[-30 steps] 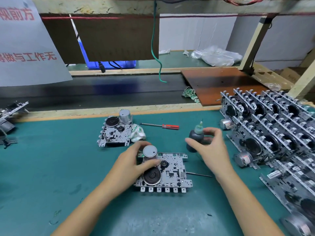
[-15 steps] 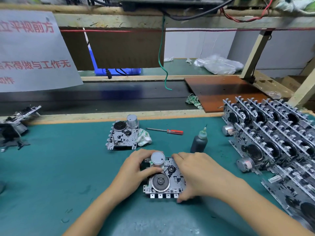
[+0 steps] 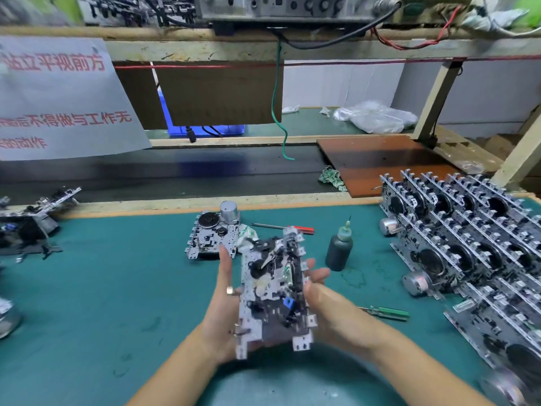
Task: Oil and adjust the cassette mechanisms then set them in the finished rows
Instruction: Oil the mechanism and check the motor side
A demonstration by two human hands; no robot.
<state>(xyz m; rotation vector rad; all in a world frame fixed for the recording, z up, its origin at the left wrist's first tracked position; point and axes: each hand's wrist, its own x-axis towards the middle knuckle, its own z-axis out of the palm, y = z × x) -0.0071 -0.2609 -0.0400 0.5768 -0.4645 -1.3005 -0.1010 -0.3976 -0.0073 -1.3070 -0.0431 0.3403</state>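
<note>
I hold a metal cassette mechanism [image 3: 272, 294] lifted off the green mat, stood on end with its underside facing me. My left hand [image 3: 224, 303] grips its left edge, fingers behind it, a ring on one finger. My right hand [image 3: 322, 306] grips its right edge. A dark oil bottle [image 3: 339, 249] with a needle tip stands upright just right of the mechanism. A second mechanism [image 3: 213, 235] lies flat behind, motor up. Finished rows of mechanisms [image 3: 474, 247] stand on edge at the right.
A red-handled screwdriver [image 3: 288, 228] lies behind the held mechanism and a green-handled one [image 3: 386, 312] lies at the right. A crumpled cloth [image 3: 247, 235] sits by the second mechanism. More parts [image 3: 32, 221] lie at the far left. A dark conveyor belt [image 3: 175, 171] runs behind the bench.
My right hand let go of the oil bottle and joined the left on the mechanism. Both hands lifted it from the mat and turned it over on end.
</note>
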